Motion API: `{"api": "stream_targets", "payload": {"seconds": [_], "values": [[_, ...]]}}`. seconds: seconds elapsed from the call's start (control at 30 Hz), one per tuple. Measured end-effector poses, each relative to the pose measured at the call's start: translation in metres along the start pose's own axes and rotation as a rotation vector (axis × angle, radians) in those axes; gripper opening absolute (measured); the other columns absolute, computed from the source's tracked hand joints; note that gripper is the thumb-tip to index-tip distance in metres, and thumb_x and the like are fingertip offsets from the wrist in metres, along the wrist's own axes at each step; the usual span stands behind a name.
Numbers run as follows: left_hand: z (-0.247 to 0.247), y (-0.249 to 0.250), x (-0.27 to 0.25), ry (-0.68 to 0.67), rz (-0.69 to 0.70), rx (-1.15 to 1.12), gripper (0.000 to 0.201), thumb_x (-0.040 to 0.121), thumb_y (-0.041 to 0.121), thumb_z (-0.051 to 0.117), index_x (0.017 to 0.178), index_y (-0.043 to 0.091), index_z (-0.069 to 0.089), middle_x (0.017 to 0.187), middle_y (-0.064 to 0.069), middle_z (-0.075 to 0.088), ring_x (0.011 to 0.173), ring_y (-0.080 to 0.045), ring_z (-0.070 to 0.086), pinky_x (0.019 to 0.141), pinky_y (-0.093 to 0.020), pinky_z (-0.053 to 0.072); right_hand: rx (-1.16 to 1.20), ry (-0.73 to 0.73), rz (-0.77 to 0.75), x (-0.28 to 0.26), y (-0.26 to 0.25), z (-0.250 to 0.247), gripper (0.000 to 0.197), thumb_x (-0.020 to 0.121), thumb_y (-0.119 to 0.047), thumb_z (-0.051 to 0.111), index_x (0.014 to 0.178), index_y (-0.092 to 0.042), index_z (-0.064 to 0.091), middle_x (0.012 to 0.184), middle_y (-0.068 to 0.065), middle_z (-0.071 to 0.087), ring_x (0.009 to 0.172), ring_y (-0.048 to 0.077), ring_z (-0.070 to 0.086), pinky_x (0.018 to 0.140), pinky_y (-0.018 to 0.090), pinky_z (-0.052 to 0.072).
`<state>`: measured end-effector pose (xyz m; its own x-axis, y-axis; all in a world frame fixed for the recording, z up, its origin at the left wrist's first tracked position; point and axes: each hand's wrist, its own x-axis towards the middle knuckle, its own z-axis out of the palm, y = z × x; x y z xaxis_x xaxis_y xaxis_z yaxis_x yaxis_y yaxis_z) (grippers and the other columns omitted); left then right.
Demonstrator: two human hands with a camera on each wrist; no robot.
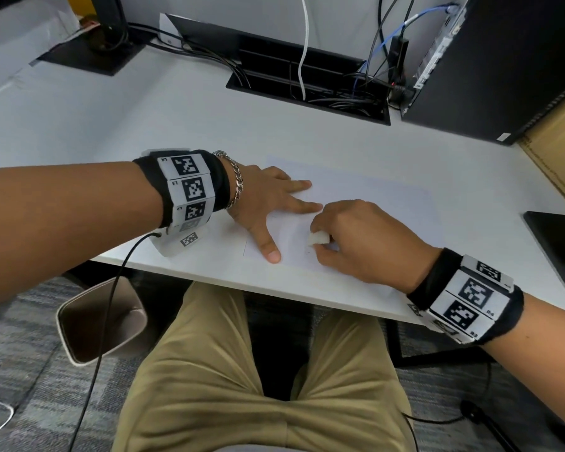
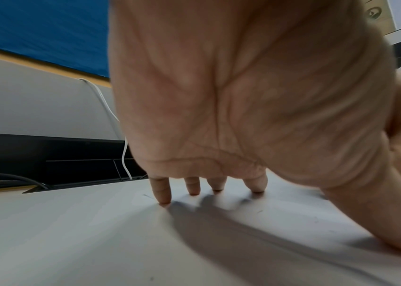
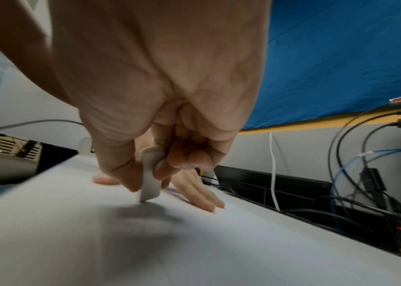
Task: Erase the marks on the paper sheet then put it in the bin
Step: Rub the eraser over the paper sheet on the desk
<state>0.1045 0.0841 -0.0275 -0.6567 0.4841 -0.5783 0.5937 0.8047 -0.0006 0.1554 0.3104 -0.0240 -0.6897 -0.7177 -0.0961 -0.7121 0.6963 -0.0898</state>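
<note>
A white paper sheet (image 1: 372,203) lies flat on the white desk (image 1: 111,125), near its front edge. My left hand (image 1: 268,200) presses its spread, straight fingers (image 2: 162,193) and thumb down on the sheet's left part. My right hand (image 1: 356,236) pinches a small white eraser (image 1: 318,239) between thumb and fingers, its lower end touching the paper (image 3: 194,241) just right of the left thumb. The eraser (image 3: 149,174) stands tilted on its tip. Faint pencil marks (image 1: 307,252) show near the eraser. A bin (image 1: 101,321) stands on the floor under the desk's left side.
A cable tray (image 1: 307,83) full of wires is sunk in the desk's back. A black computer tower (image 1: 490,66) stands back right, with a cardboard box (image 1: 561,151) beside it. A dark flat object (image 1: 558,249) lies at the right edge. My knees (image 1: 258,370) are under the desk.
</note>
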Motion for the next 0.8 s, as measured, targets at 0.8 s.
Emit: {"api": "stream_targets", "payload": {"seconds": [0.8], "values": [[0.002, -0.002, 0.0, -0.008, 0.002, -0.019, 0.123, 0.067, 0.094, 0.063, 0.155, 0.063, -0.017, 0.17, 0.016, -0.027, 0.159, -0.023, -0.013, 0.125, -0.064, 0.012, -0.142, -0.05, 0.003, -0.003, -0.023, -0.009, 0.03, 0.092, -0.04, 0.053, 0.103, -0.02, 0.072, 0.091, -0.003, 0.066, 0.09, 0.024, 0.061, 0.075, 0.038, 0.053]]}}
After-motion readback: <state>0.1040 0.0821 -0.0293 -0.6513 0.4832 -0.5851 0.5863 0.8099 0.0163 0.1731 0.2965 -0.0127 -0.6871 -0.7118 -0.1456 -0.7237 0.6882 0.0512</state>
